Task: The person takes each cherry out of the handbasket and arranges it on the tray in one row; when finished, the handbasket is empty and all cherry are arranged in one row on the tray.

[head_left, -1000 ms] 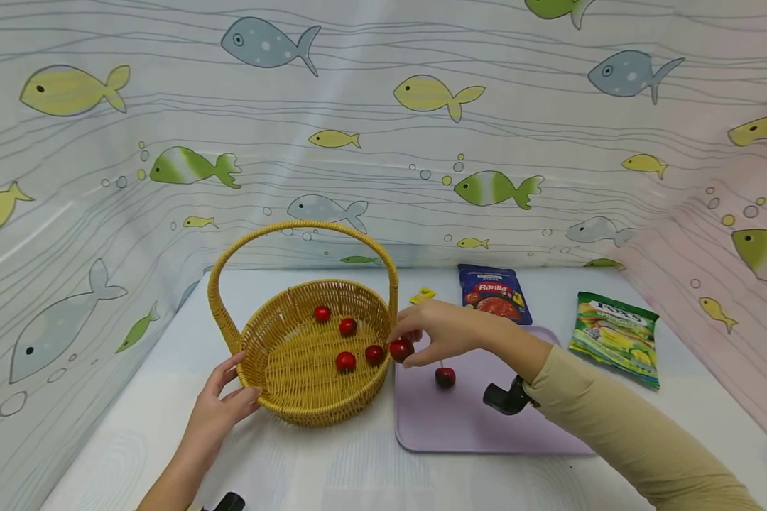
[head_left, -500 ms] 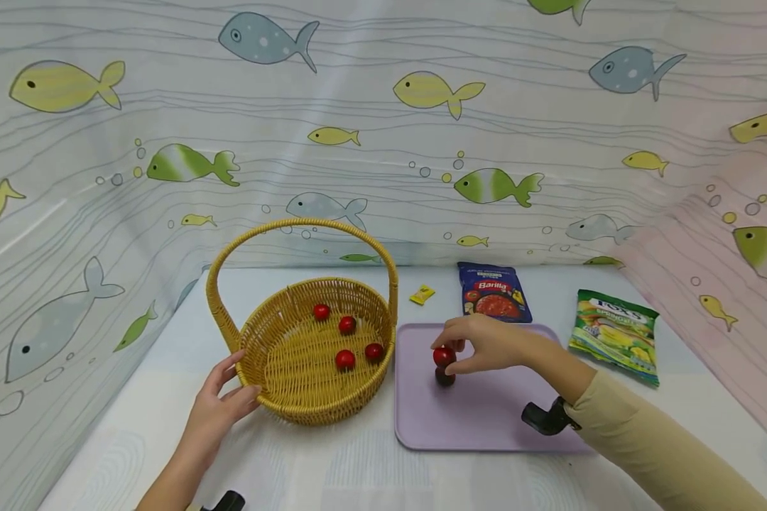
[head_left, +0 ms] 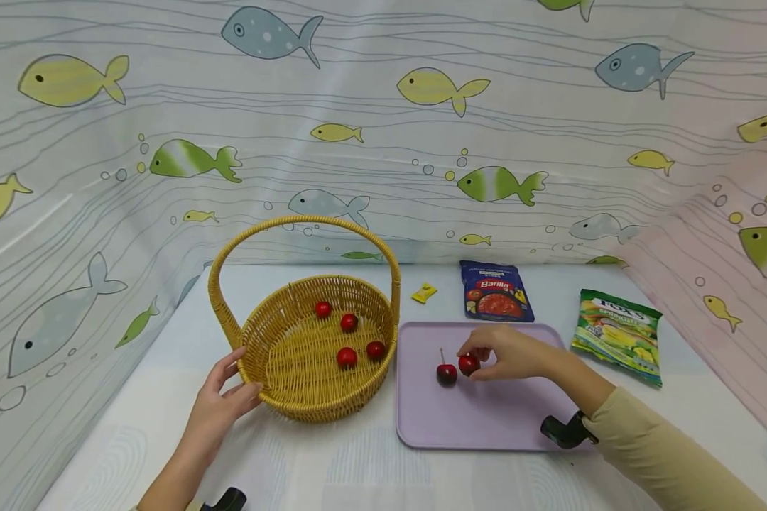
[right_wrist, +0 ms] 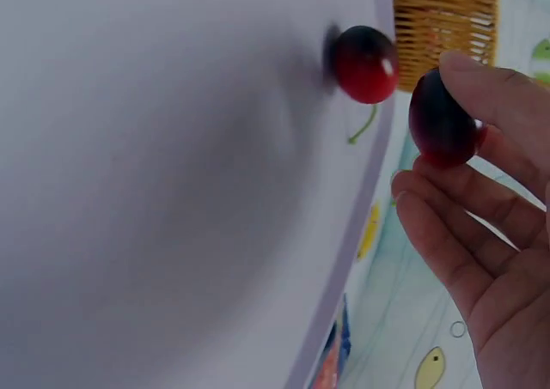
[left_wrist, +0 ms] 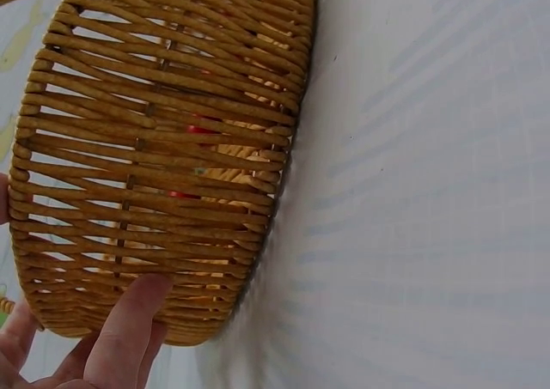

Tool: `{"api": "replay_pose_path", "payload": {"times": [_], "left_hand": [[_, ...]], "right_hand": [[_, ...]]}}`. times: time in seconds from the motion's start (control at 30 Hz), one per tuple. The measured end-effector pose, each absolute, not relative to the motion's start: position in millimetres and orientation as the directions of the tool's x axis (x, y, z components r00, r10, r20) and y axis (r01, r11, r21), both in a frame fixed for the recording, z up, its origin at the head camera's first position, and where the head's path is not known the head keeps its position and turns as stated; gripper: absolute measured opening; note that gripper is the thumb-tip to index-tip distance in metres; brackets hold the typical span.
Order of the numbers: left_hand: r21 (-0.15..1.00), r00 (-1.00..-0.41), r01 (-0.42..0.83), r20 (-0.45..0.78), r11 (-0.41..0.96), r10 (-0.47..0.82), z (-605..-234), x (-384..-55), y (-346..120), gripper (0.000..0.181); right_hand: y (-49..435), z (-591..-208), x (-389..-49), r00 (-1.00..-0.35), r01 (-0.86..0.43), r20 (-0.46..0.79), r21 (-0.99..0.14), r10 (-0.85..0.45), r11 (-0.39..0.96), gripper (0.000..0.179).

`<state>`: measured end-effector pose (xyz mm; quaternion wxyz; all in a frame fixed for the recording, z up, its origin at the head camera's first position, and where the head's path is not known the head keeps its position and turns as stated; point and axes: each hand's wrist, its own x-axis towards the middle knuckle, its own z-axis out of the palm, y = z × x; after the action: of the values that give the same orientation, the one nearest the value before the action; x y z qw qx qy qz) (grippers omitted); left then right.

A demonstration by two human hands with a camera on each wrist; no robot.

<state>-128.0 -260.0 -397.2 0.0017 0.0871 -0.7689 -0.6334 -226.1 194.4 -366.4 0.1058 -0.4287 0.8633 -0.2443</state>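
My left hand [head_left: 220,397] holds the left side of a yellow woven basket [head_left: 319,408] with a tall arched handle. In the left wrist view its fingers [left_wrist: 129,329] lie on the outer wicker wall [left_wrist: 163,166], with a digit at the rim. Several red cherries [head_left: 347,358] sit inside the basket. My right hand [head_left: 508,353] pinches a dark red cherry [head_left: 469,365] between thumb and fingers, above a lilac tray [head_left: 434,426]. Just left of it, a second cherry [head_left: 447,375] with its stem up rests on the tray.
Behind the tray lie a blue Barilla pouch [head_left: 497,292] and a small yellow wrapped sweet [head_left: 425,292]. A green Fox's bag [head_left: 618,336] lies to the tray's right. Fish-patterned sheeting [head_left: 383,156] closes off the back and sides.
My right hand has moved right with the pinched cherry, from the basket's right rim, past the stemmed cherry, to its right over the tray. The left hand keeps its place on the basket.
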Motion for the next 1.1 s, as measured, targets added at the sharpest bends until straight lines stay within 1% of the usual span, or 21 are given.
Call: {"api": "replay_pose_path", "payload": {"times": [0.17,0.4,0.57,0.63,0.87,1.1], "left_hand": [[0.974,-0.989,-0.114,-0.091,0.198,-0.12,-402.1,-128.8,-263.3,0.072],[0.976,-0.988,-0.108,-0.084,0.19,-0.129,-408.9,-131.7,-265.7,0.073],[0.972,-0.986,-0.126,-0.101,0.199,-0.133,-400.9,-129.4,-260.9,0.07],[0.971,-0.986,-0.125,-0.099,0.204,-0.133,-399.1,-128.6,-260.0,0.07],[0.973,-0.987,-0.108,-0.081,0.206,-0.138,-412.1,-132.5,-265.2,0.071],[0.974,-0.987,-0.107,-0.079,0.199,-0.143,-412.6,-131.6,-266.1,0.071]], "right_hand": [[197.7,-375.7,-229.1,-0.619,-0.666,0.0,-0.531,-0.785,0.525,0.031],[197.4,-384.6,-231.9,-0.619,-0.647,-0.039,-0.54,-0.784,0.538,0.031],[195.8,-388.5,-231.4,-0.627,-0.631,-0.073,-0.537,-0.776,0.56,0.031],[195.5,-389.3,-231.4,-0.629,-0.632,-0.076,-0.53,-0.774,0.565,0.03],[195.9,-391.5,-233.3,-0.631,-0.64,-0.073,-0.513,-0.772,0.572,0.031],[196.9,-385.8,-232.8,-0.637,-0.638,-0.076,-0.506,-0.767,0.58,0.034]]}}
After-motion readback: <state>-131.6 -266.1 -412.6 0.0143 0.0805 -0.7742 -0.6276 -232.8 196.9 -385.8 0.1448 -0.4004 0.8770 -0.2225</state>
